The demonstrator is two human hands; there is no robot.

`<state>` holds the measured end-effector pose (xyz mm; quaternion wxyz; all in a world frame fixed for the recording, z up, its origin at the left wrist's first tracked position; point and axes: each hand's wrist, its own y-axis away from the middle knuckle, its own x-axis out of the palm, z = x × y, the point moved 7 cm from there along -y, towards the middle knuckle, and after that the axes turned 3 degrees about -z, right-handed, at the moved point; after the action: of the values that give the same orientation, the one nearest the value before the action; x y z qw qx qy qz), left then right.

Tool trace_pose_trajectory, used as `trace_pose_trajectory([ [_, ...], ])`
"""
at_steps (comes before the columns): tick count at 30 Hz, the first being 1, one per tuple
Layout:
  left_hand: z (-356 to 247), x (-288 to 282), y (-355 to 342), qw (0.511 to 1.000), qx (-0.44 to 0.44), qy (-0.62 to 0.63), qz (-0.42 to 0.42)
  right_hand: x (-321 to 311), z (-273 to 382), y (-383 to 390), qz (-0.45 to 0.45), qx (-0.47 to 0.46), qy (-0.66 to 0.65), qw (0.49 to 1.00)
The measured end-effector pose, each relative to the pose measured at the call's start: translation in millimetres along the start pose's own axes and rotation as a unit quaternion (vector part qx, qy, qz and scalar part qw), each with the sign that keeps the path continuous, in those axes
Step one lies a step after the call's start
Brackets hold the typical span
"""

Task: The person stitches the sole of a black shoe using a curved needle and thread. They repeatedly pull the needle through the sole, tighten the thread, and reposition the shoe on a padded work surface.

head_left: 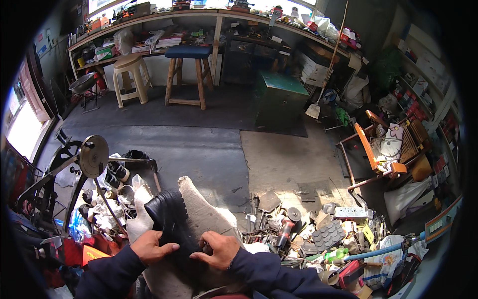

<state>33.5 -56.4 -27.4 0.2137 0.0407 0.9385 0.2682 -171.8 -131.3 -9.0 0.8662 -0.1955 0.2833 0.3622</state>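
A black leather shoe (168, 214) lies over my lap, its toe pointing away from me and its ridged sole edge turned to the right. My left hand (152, 247) is closed round its near left part, thumb on top. Close by on the right, my right hand (219, 249) has thumb and fingers pinched together beside the sole edge. Whatever is in that pinch is too small to make out. Under the shoe and both hands spreads a thick off-white cloth (204, 212), draped across my legs.
At left stands a black metal hand-cranked machine with a round wheel (93, 156). Tools and scraps, including an angle grinder (285, 233), crowd the floor at right. Beyond are a blue-topped stool (188, 52), a plastic stool (128, 62), a green box (282, 97) and a wooden chair (366, 142).
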Motion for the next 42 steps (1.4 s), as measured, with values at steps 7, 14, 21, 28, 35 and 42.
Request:
trace_pose_trajectory([
  [7,-66.4,-33.4,39.0,0.885,0.291,-0.308,-0.191,-0.9,-3.4,6.3,-0.038,-0.002,-0.006,0.999],
  [14,-36.6,-75.6,36.2,0.908,0.233,-0.233,-0.260,3.1,-2.8,6.2,-0.054,0.001,-0.013,0.998],
  [21,38.8,-170.6,39.9,0.795,0.197,-0.306,-0.485,2.6,-2.6,8.7,-0.077,-0.016,-0.010,0.997],
  [28,63.4,-183.7,48.7,0.822,0.096,-0.284,-0.484,-3.3,0.2,5.6,-0.044,-0.006,-0.081,0.996],
  [35,-70.2,-40.0,65.8,0.790,0.353,-0.350,-0.360,20.0,-6.9,11.4,0.169,0.053,-0.407,0.896],
  [42,-81.7,31.6,35.3,0.822,0.360,-0.390,-0.204,19.1,-18.4,38.8,0.156,0.083,-0.309,0.935],
])
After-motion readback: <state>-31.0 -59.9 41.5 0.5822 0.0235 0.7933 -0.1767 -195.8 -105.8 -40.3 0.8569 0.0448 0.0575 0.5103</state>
